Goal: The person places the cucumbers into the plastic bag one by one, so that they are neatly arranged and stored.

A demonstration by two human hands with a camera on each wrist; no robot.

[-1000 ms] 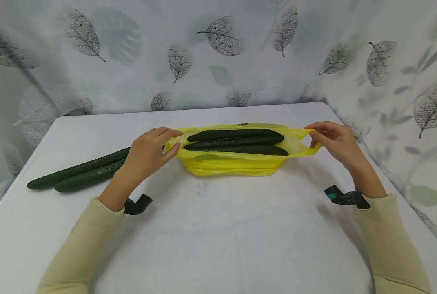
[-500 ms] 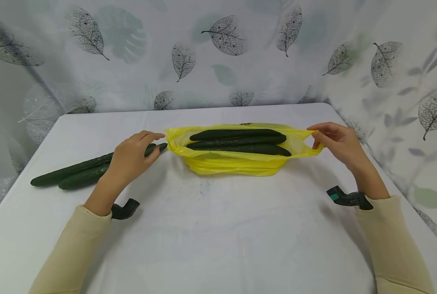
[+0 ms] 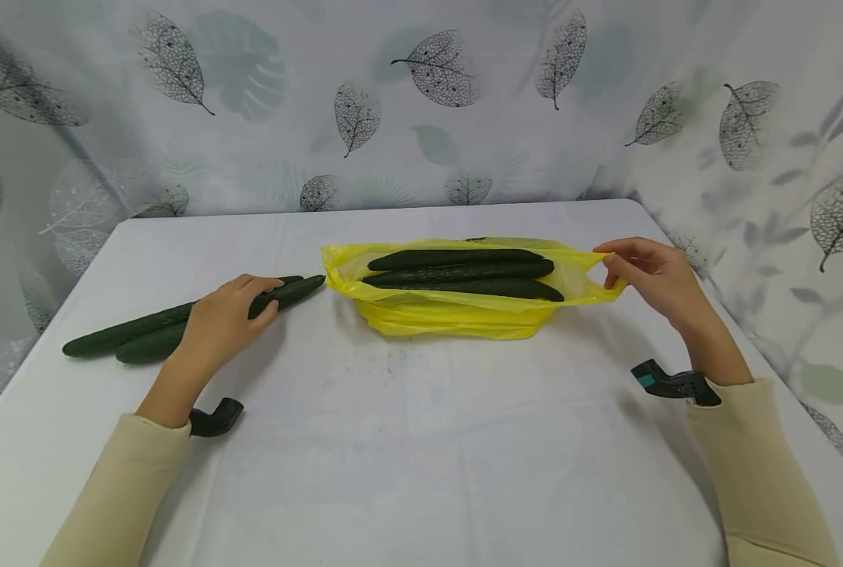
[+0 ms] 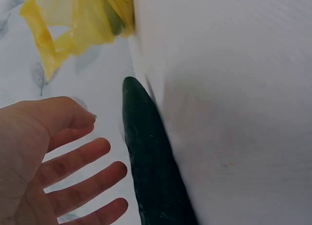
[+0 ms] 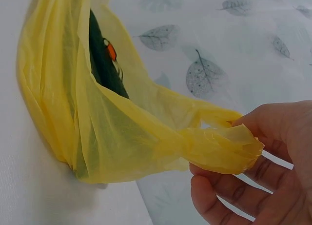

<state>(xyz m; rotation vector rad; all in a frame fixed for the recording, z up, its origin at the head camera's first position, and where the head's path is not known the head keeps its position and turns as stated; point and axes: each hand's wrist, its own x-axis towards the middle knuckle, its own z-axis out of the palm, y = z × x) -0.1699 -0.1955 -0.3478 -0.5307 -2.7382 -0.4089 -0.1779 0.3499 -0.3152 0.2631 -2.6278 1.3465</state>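
A yellow plastic bag (image 3: pixel 456 319) lies on its side with its mouth spread, and several dark green cucumbers (image 3: pixel 456 276) show inside. My right hand (image 3: pixel 644 272) pinches the bag's handle at its right end; in the right wrist view the gathered handle (image 5: pixel 219 149) sits between thumb and fingers. Left of the bag lie two long cucumbers side by side, a rear one (image 3: pixel 127 332) and a front one (image 3: pixel 297 293). Over their middle hovers my left hand (image 3: pixel 219 319). Its fingers (image 4: pixel 90 186) are spread beside the cucumber (image 4: pixel 153 161) in the left wrist view, holding nothing.
All of this rests on a white-covered table (image 3: pixel 421 441). A leaf-print curtain (image 3: pixel 265 102) hangs behind the table and along its sides. The bag's loose left handle end (image 3: pixel 336 260) lies close to the tip of the front cucumber.
My left hand has left the bag's left end and moved left and down to the two loose cucumbers. My right hand keeps its hold on the handle.
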